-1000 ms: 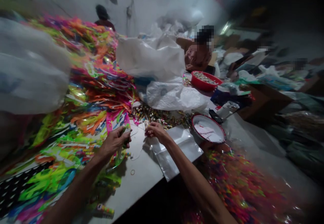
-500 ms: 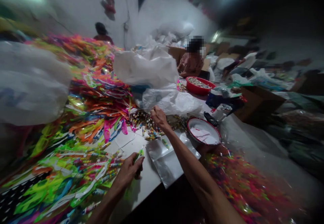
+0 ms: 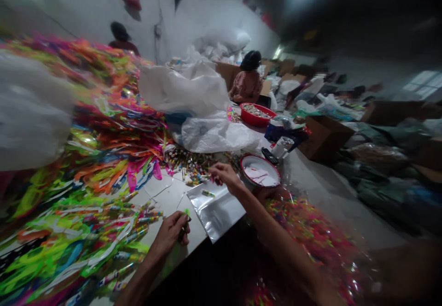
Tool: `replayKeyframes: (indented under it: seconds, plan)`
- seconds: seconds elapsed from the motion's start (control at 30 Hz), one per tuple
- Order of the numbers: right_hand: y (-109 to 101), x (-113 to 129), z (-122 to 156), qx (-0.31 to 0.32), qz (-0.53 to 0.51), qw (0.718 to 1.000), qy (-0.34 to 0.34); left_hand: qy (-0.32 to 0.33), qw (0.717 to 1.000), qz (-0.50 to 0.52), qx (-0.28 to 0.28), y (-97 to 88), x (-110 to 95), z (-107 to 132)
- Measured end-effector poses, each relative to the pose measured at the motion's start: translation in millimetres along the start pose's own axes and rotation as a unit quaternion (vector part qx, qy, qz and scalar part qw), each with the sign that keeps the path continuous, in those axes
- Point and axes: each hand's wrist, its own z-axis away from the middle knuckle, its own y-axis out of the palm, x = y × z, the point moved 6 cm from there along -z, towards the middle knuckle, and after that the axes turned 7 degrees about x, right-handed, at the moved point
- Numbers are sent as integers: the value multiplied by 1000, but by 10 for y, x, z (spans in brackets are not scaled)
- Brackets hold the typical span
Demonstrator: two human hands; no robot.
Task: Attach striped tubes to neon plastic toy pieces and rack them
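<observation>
My left hand (image 3: 171,233) is closed at the near edge of the white table (image 3: 165,188), with a bit of a bright green piece (image 3: 187,212) showing at the fingertips. Most of that piece is hidden by the fingers. My right hand (image 3: 223,176) hovers above a clear plastic bag (image 3: 216,214), its fingers curled together; what they hold, if anything, I cannot make out. One small tube with a coloured label (image 3: 208,193) lies on the bag. Just beyond my right hand is a heap of similar small tubes (image 3: 186,159).
Green and white strap-like plastic pieces (image 3: 79,246) cover the left side, below a tall multicoloured pile (image 3: 113,126). White sacking (image 3: 221,135) lies behind the tubes. At right are a red-rimmed basin (image 3: 260,171) with white slips, a red tub (image 3: 257,114) and a cardboard box (image 3: 326,138). A person (image 3: 247,80) sits beyond.
My right hand has come down and nearer, from the heap of tubes to above the plastic bag. My left hand stays closed around the green piece. The whole view has shifted slightly.
</observation>
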Motion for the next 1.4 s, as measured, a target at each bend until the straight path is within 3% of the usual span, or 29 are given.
replayKeyframes:
  seconds: [0.13, 0.23, 0.37, 0.77, 0.97, 1.1, 1.23, 1.4]
  plan:
    - [391, -418, 535, 60, -166, 980, 96, -12, 999, 5, 34, 4, -18, 60]
    - [631, -412, 655, 79, -211, 970, 94, -17, 998, 3, 68, 60, -124, 138]
    - [815, -327, 613, 136, -206, 966, 73, -16, 996, 1, 85, 77, -220, 246]
    - [943, -292, 649, 214, -226, 946, 90, 0, 993, 26, 119, 15, -198, 354]
    - [1005, -301, 698, 230, -202, 947, 92, -4, 992, -5, 126, -38, -240, 448]
    - [1028, -180, 742, 261, -153, 951, 70, 2, 993, -26, 112, -84, -230, 468]
    - [1079, -89, 794, 273, -118, 952, 68, -32, 992, -64, 109, -100, -164, 458]
    - [1124, -193, 735, 262, -118, 955, 72, -22, 986, -128, 102, -160, -228, 446]
